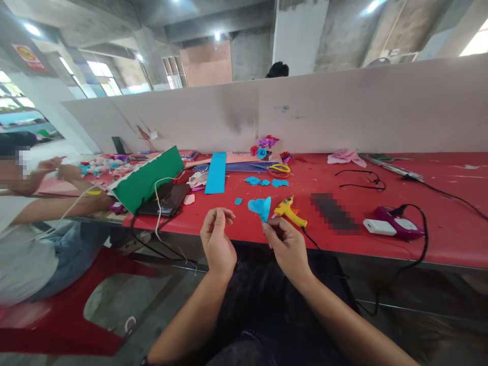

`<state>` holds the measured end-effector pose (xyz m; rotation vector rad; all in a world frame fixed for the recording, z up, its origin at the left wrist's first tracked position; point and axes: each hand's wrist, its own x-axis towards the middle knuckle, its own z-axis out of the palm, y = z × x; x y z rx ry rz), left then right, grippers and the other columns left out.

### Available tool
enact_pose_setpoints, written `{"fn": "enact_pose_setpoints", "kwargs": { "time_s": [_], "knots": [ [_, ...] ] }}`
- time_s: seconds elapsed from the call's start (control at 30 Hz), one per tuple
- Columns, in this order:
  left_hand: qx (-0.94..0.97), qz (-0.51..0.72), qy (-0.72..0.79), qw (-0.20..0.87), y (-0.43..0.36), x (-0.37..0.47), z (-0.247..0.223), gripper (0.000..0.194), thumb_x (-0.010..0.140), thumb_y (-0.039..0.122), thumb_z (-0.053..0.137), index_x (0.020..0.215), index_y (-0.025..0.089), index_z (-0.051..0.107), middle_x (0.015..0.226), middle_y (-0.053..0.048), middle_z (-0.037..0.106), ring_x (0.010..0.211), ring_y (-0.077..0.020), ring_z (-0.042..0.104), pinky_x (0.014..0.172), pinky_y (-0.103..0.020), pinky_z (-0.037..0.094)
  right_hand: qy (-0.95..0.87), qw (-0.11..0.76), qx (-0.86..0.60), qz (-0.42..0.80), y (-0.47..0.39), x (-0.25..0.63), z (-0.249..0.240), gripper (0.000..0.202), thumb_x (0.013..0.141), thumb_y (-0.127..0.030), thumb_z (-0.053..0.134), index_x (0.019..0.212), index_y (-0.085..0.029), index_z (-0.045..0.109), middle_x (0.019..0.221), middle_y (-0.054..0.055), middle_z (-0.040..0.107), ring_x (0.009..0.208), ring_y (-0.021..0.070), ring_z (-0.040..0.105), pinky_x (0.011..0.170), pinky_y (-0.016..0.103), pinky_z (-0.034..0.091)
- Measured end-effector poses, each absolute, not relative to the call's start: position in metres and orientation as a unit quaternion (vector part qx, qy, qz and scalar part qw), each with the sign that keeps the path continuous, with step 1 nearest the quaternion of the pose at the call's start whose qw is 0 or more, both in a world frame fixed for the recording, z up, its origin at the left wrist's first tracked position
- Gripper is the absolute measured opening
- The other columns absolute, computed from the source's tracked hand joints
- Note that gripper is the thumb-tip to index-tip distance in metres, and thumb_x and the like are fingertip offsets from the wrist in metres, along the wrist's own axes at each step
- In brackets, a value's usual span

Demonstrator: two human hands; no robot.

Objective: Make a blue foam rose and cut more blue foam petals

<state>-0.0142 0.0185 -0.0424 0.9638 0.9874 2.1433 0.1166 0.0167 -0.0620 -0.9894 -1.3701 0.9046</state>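
A blue petal-shaped piece stands up from the fingertips of my right hand, which pinches it at its lower end. My left hand is raised to the left of it, fingers curved and apart, holding nothing. Just right of the blue piece a yellow glue gun lies on the red table. Beyond my hands several cut blue petals lie in a row, and one small blue piece is nearer. A blue strip lies farther back on the left.
Yellow-handled scissors and paper flowers lie behind the petals. Glasses and a purple power strip are on the right. A green board and dark case stand left, beside a seated person. Cables hang at the edge.
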Motion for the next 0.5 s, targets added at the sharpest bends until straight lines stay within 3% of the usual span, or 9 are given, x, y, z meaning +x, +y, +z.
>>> {"fn": "enact_pose_setpoints", "kwargs": {
  "time_s": [0.07,0.2,0.5],
  "knots": [
    [0.322,0.759,0.405,0.395,0.022,-0.020,-0.045,0.013,0.081,0.032,0.063,0.082,0.020,0.066,0.080,0.000,0.062,0.070,-0.0102,0.053,0.066,-0.023,0.040,-0.578,0.575,-0.412,0.406,0.017,0.116,-0.061,0.020,0.087,-0.035,0.058,0.076,-0.019,0.057,0.058,-0.006,0.046,0.049,0.0089,0.041,0.047,0.022,0.033],
    [0.341,0.606,0.423,0.581,0.025,-0.024,-0.043,0.036,0.082,0.051,0.057,0.084,0.017,0.067,0.091,-0.007,0.067,0.077,-0.0140,0.057,0.067,-0.026,0.041,-0.586,0.575,-0.401,0.406,0.020,0.119,-0.066,0.017,0.088,-0.034,0.058,0.080,-0.019,0.059,0.064,-0.004,0.051,0.051,0.0088,0.044,0.049,0.022,0.036],
    [0.354,0.596,0.378,0.614,0.015,-0.019,-0.020,0.035,0.084,0.049,0.057,0.074,0.017,0.064,0.079,-0.004,0.064,0.080,-0.0149,0.058,0.070,-0.026,0.041,-0.633,0.584,-0.401,0.314,0.027,0.130,-0.084,0.009,0.087,-0.028,0.060,0.084,-0.020,0.064,0.069,-0.002,0.056,0.060,0.0111,0.051,0.056,0.024,0.042]
  ]
}}
